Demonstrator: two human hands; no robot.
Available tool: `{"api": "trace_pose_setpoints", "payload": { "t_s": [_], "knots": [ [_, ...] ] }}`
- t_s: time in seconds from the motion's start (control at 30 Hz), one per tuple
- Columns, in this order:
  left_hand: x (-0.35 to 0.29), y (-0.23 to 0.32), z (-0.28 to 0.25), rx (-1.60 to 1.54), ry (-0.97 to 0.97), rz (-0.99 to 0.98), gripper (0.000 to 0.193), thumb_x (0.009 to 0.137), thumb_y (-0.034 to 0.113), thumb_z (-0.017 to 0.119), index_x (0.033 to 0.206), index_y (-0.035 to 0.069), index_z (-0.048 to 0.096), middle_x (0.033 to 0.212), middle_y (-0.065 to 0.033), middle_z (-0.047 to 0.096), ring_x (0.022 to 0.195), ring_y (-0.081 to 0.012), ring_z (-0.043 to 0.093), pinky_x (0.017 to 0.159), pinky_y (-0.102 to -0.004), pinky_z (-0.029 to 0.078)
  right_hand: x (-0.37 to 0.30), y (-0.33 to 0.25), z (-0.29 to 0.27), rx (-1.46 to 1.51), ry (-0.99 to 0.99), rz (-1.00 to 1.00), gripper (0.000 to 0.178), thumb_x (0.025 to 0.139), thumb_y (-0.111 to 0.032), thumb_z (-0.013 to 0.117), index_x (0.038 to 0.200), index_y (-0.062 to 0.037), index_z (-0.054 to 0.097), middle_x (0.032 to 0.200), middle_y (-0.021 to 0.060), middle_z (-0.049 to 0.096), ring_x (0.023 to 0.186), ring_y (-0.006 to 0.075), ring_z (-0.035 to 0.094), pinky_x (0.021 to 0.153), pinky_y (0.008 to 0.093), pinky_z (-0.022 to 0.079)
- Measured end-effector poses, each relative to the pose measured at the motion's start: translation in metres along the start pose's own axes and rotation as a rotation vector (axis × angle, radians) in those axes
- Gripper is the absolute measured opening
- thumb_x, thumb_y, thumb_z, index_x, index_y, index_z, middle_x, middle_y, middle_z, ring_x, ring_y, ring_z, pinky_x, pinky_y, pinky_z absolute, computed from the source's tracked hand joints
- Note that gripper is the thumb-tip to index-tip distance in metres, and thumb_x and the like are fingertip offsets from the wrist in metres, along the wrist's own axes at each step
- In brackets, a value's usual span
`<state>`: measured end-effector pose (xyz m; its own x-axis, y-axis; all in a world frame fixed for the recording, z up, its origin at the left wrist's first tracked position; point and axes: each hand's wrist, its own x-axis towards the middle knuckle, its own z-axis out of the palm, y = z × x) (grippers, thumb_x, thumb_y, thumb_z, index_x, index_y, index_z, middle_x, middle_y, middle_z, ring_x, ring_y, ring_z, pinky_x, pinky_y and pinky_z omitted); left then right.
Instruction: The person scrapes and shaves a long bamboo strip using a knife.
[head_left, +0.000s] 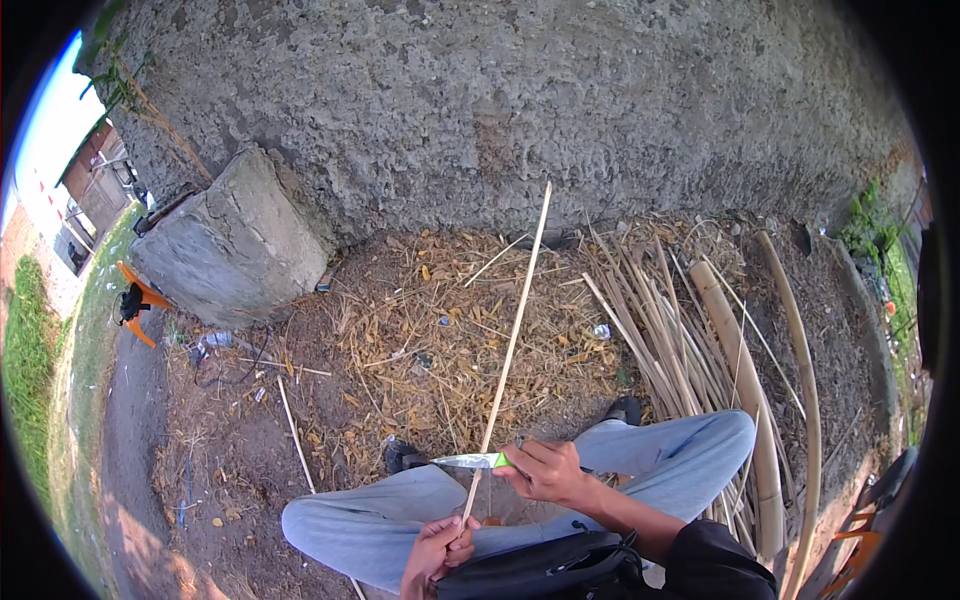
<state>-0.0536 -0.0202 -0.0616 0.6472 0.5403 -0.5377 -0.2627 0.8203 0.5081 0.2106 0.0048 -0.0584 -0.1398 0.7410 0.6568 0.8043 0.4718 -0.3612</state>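
At the lower centre of the frame, a bare left hand (440, 546) is holding a long, slender, pale straw-coloured strip of bamboo-like material (518, 325), its fingers curling closed around the lower part. The strip is slanting up and slightly right, its tip showing in front of a rough grey wall (600, 110) in the upper centre. Just above and to the right, a bare right hand (545, 470) is gripping a small knife with a bright green handle and a silvery blade (465, 461), its fingers wrapping tightly around the handle. The blade is pointing left and crossing the strip; how deeply its edge is pressing cannot be told.

Legs in faded blue-grey trousers (680, 455) are spreading to both sides beneath the hands, and a black fabric bag (560, 570) is lying at the bottom edge. At centre right, a loose bundle of pale, thin strips (665, 345) is lying beside a thick tan bamboo piece (733, 350) and a slim, curved brown pole (797, 345). Dry yellow-brown leaves (470, 300) are covering the ground in the middle, while a big, weathered grey concrete block (250, 240) is standing at upper left.
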Motion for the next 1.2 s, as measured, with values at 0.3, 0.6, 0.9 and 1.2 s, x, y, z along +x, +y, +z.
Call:
{"api": "trace_pose_setpoints", "payload": {
  "t_s": [0.3,0.6,0.9,1.2],
  "knots": [
    [-0.007,-0.003,0.012,0.232,0.123,0.143,0.03,0.108,0.02,0.045,0.108,-0.007,0.058,0.061,0.0018,0.038,0.048,-0.0058,0.033,0.043,-0.0242,0.024,0.006,-0.001,-0.004,-0.01,0.04,0.092,0.023,0.081,-0.025,0.078,0.092,-0.0068,0.069,0.061,0.0013,0.054,0.048,0.019,0.057,0.04,0.0338,0.041],
    [-0.013,-0.001,0.016,0.337,0.187,0.19,0.032,0.107,0.021,0.049,0.107,-0.009,0.057,0.062,0.0027,0.042,0.049,-0.0049,0.033,0.044,-0.0236,0.025,0.006,-0.004,-0.004,-0.036,0.062,0.096,0.025,0.081,-0.028,0.078,0.092,-0.0076,0.068,0.064,0.0016,0.058,0.051,0.0194,0.061,0.04,0.0339,0.044],
    [-0.009,0.001,0.016,0.313,0.128,0.149,0.031,0.107,0.019,0.047,0.109,-0.009,0.057,0.063,0.002,0.042,0.05,-0.0049,0.034,0.045,-0.0236,0.026,0.002,0.004,-0.007,-0.072,0.084,0.073,0.025,0.081,-0.028,0.078,0.091,-0.0079,0.066,0.062,0.0005,0.055,0.049,0.0183,0.059,0.041,0.033,0.044],
    [-0.007,0.0,0.019,0.348,0.143,0.167,0.03,0.108,0.018,0.046,0.108,-0.01,0.056,0.063,0.0025,0.041,0.05,-0.0049,0.033,0.045,-0.0236,0.025,0.003,0.007,-0.005,-0.064,0.112,0.074,0.023,0.082,-0.027,0.077,0.091,-0.0079,0.067,0.06,0.0,0.053,0.048,0.0177,0.058,0.039,0.0327,0.042]
  ]
}}
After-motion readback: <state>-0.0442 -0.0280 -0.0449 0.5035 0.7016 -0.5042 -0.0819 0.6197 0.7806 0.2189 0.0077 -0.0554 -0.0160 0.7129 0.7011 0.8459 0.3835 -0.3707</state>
